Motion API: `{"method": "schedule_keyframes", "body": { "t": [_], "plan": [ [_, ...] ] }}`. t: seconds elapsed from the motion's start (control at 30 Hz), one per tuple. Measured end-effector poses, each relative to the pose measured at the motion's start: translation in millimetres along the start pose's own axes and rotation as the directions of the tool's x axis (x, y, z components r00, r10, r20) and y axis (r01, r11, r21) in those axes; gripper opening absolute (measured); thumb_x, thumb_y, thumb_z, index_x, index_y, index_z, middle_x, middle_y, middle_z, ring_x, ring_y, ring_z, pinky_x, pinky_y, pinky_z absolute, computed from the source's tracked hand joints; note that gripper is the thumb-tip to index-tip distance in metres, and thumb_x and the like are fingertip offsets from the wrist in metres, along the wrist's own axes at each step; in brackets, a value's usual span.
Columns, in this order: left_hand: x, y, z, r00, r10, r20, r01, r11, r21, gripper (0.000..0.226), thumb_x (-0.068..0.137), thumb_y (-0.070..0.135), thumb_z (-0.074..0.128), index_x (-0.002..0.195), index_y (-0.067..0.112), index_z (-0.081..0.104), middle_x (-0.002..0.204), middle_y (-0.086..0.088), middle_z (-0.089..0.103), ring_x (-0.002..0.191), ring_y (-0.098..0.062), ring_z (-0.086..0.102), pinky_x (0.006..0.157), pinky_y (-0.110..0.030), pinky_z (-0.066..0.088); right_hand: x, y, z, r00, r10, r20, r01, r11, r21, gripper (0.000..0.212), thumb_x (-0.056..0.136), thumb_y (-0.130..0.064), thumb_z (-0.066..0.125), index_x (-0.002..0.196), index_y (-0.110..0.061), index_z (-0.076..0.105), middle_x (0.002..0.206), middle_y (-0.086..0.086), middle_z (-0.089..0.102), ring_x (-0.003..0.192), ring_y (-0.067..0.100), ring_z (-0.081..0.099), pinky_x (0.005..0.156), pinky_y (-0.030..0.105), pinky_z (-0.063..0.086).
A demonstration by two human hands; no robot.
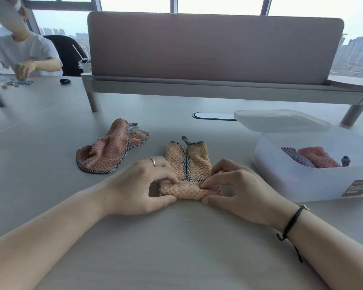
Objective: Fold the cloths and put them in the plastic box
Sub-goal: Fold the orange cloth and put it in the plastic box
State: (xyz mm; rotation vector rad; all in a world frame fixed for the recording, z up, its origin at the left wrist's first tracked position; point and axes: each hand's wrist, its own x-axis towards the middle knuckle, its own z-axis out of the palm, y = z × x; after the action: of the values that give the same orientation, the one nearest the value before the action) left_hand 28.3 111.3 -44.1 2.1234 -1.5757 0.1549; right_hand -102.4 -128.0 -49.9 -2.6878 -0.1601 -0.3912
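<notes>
On table [176, 237], both hands [147, 183] rolling cloth [189, 164]

Crumpled cloth [111, 149] left of middle cloth [188, 162]; plastic box [314, 172] right.

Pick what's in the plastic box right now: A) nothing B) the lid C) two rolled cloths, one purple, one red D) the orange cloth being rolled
C: the plastic box holds a purple cloth and a red cloth, both rolled; the orange cloth is on the table under both hands, and the lid rests on the box's far rim.
</notes>
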Motion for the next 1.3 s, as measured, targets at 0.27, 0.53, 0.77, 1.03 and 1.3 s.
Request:
{"method": "schedule_keyframes", "body": {
  "t": [0.27, 0.53, 0.77, 1.03, 1.3],
  "plan": [
    [1.6, -0.5, 0.4, 0.999, -0.04, -0.035, 0.04, 0.999, 0.003, 0.027, 0.077, 0.028, 0.063, 0.102, 0.022, 0.074, 0.098, 0.015, 0.071, 0.092, -0.002, 0.066, 0.08, -0.007, 0.043, 2.5, -1.4, 0.4, 0.997, -0.012, -0.081, 0.011, 1.0, -0.016, 0.038, 0.088, -0.064, 0.047, 0.094, -0.037, 0.073, 0.092, -0.018, 0.064, 0.09, 0.006, 0.059, 0.085, 0.036, 0.048],
    [1.9, -9.1, 6.1, 0.956, -0.26, -0.134, 0.221, 0.942, -0.252, 0.017, 0.086, 0.01, 0.074, 0.09, 0.027, 0.074, 0.078, 0.002, 0.073, 0.062, -0.011, 0.064, 0.054, -0.025, 0.048, 0.5, -3.5, -1.2, 0.992, 0.031, -0.119, -0.036, 0.999, -0.041, 0.026, 0.079, -0.051, 0.07, 0.101, -0.037, 0.067, 0.08, -0.023, 0.058, 0.082, 0.003, 0.053, 0.078, 0.03, 0.047],
    [4.1, -12.0, 12.8, 0.929, -0.345, -0.134, 0.283, 0.897, -0.34, 0.02, 0.089, 0.021, 0.071, 0.105, 0.03, 0.064, 0.073, 0.001, 0.073, 0.053, -0.009, 0.052, 0.06, -0.026, 0.047, 2.9, -3.6, 3.0, 0.962, 0.245, -0.122, -0.192, 0.922, 0.337, 0.016, 0.08, -0.036, 0.077, 0.093, -0.03, 0.069, 0.06, -0.001, 0.061, 0.047, 0.002, 0.042, 0.051, 0.015, 0.033],
    [4.7, -10.7, 16.3, 0.921, -0.357, -0.158, 0.303, 0.908, -0.289, 0.034, 0.086, 0.026, 0.074, 0.114, 0.032, 0.056, 0.065, 0.006, 0.068, 0.054, -0.011, 0.054, 0.064, -0.026, 0.048, 6.8, -3.0, 7.5, 0.952, 0.288, -0.103, -0.241, 0.914, 0.328, 0.03, 0.076, -0.035, 0.079, 0.1, -0.034, 0.062, 0.054, -0.006, 0.06, 0.045, 0.004, 0.045, 0.051, 0.023, 0.036],
    [5.9, -9.0, 14.8, 0.942, -0.239, -0.238, 0.223, 0.971, -0.091, 0.022, 0.082, 0.018, 0.076, 0.095, 0.033, 0.068, 0.069, 0.008, 0.056, 0.064, -0.006, 0.053, 0.062, -0.027, 0.044, 5.6, -3.7, 8.7, 0.945, 0.246, -0.213, -0.216, 0.964, 0.157, 0.024, 0.073, -0.037, 0.08, 0.087, -0.032, 0.061, 0.068, -0.006, 0.058, 0.062, 0.004, 0.052, 0.061, 0.03, 0.046]
  ]
}}
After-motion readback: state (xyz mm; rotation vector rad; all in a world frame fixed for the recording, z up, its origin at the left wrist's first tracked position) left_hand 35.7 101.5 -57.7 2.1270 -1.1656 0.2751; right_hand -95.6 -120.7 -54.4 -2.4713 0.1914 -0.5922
